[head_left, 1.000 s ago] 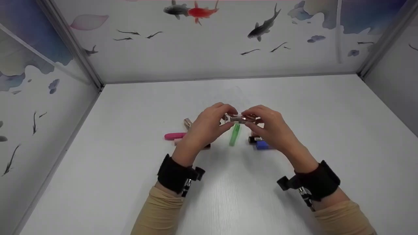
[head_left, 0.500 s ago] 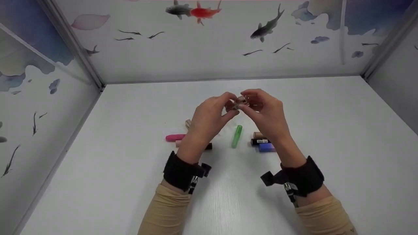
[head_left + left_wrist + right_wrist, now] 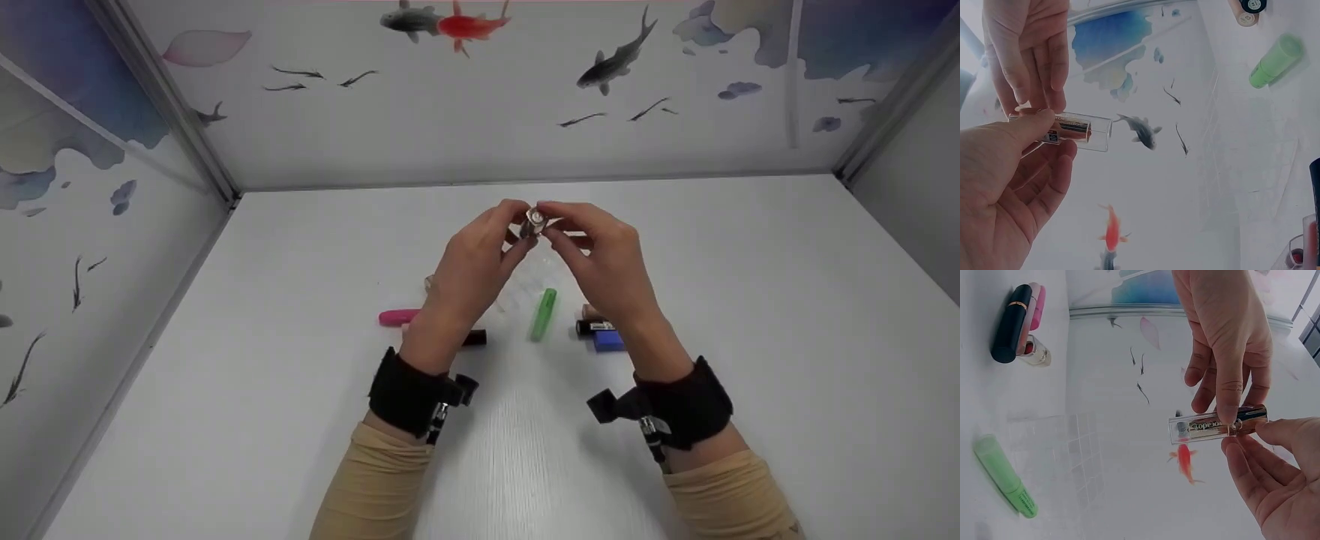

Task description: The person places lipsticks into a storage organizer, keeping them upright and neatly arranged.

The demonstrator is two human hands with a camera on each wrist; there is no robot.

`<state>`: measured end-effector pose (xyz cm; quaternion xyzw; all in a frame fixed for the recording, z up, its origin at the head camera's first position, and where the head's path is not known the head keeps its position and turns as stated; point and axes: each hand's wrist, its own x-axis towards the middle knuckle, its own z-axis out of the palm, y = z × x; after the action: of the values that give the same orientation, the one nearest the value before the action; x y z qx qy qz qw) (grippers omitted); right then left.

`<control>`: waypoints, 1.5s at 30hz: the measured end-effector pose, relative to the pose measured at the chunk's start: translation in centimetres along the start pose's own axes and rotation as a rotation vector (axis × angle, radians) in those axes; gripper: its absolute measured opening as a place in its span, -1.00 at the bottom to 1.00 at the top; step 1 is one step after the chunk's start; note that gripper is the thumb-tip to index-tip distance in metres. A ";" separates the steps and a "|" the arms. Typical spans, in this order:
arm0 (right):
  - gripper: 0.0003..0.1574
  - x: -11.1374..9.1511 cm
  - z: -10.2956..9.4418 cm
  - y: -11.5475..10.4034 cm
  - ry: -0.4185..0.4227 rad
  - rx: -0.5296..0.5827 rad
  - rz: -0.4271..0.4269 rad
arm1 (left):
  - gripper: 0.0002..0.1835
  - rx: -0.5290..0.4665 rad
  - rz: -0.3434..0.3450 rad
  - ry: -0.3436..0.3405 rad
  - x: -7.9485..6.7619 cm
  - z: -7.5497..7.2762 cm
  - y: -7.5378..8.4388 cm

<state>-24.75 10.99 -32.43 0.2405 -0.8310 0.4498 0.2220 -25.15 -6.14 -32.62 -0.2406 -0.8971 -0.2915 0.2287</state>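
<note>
A gold lipstick tube with a clear cap (image 3: 1202, 426) is held up between both hands, part of the lettering "avocado" showing on its side. In the head view one round end of this tube (image 3: 535, 218) faces the camera. My left hand (image 3: 474, 262) pinches it with thumb and fingers, the thumb across its middle in the left wrist view. My right hand (image 3: 600, 259) pinches the gold end, its thumb pressed there in the right wrist view. Below, on the white table, lies a green tube (image 3: 544, 315).
A clear compartment tray (image 3: 1058, 444) lies beyond the green tube. Left are a pink tube (image 3: 399, 318), a black lipstick (image 3: 1012, 323) with a gold band and a clear-capped red lipstick (image 3: 1037, 353). Right are blue (image 3: 609, 341) and black (image 3: 595, 328) tubes. Printed panels wall the table.
Both hands have moved away from me with the lipstick, over the clear tray. The lipstick has turned from lying crosswise to pointing an end at the head camera.
</note>
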 end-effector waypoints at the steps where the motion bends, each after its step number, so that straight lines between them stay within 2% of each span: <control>1: -0.60 0.0 0.1 0.0 -0.007 0.000 -0.009 | -0.70 -0.007 0.001 0.006 0.0 0.0 -0.1; 7: -0.55 -0.1 0.8 0.4 -0.062 0.003 -0.033 | -0.69 0.016 -0.020 -0.003 -0.2 -0.1 -0.6; 12: -0.59 -0.3 1.1 0.9 -0.119 -0.021 -0.047 | -0.69 0.012 -0.051 -0.028 -0.4 0.1 -1.0; 23: -0.57 -1.0 1.9 2.5 -0.291 -0.038 0.023 | -0.73 0.029 -0.127 -0.142 -0.9 1.1 -1.8; 27: -0.59 -1.0 2.3 2.8 -0.320 -0.060 0.036 | -0.75 0.031 -0.156 -0.171 -1.0 1.5 -2.1; 38: -0.58 -1.1 2.4 2.9 -0.349 -0.052 0.033 | -0.75 0.028 -0.170 -0.191 -1.0 1.5 -2.3; 45: -0.59 -1.2 2.6 3.0 -0.373 -0.076 0.044 | -0.75 0.020 -0.198 -0.242 -1.1 1.6 -2.3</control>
<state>-26.01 10.48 -36.35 0.2926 -0.8793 0.3704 0.0631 -26.05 -7.08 -35.33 -0.1820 -0.9404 -0.2725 0.0912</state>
